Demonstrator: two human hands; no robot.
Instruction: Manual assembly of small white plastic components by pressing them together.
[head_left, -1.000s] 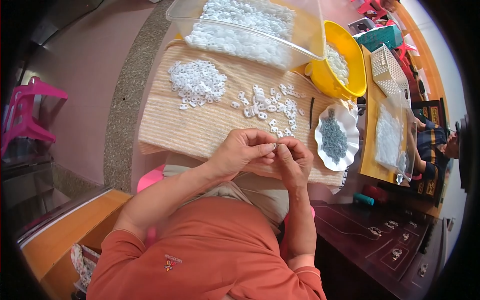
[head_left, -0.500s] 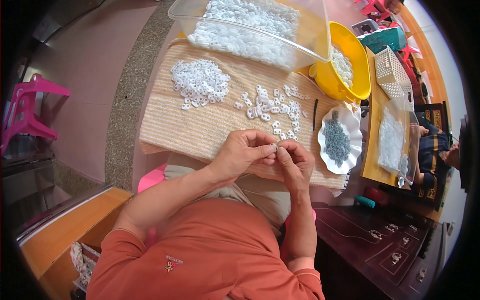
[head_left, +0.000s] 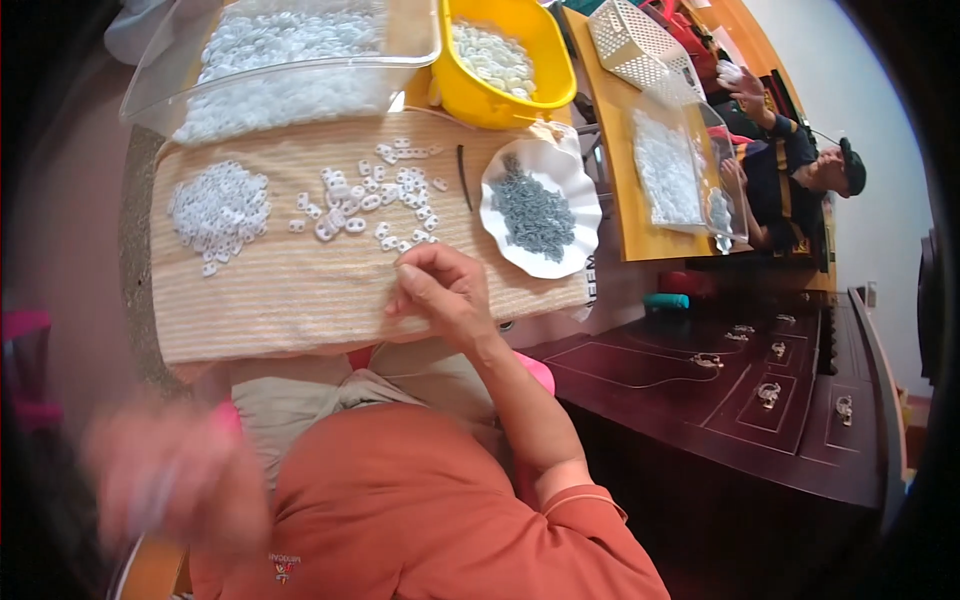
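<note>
My right hand (head_left: 445,292) is over the near edge of the striped cloth (head_left: 260,315), its fingers curled and thumb pressed in. Whatever is between those fingertips is hidden. My left hand (head_left: 180,475) is off the table at the lower left, smeared by motion; a pale streak shows across it, too blurred to name. Just beyond my right hand lie scattered small white plastic pieces with two holes (head_left: 345,205). A denser pile of similar white pieces (head_left: 220,207) sits to the left. Right of my right hand, a scalloped white dish (head_left: 585,232) holds small grey pieces (head_left: 530,212).
A clear bin (head_left: 410,62) of white pieces and a yellow tub (head_left: 557,92) line the far side. A thin black stick (head_left: 463,177) lies near the dish. At right, another person (head_left: 775,185) sits by a wooden table (head_left: 640,243) with a clear box (head_left: 735,238) and white basket (head_left: 625,45).
My hands were together at the cloth's near edge; my left hand has swung away to the lower left. My right hand remains over the cloth. The whole view has turned rightward.
</note>
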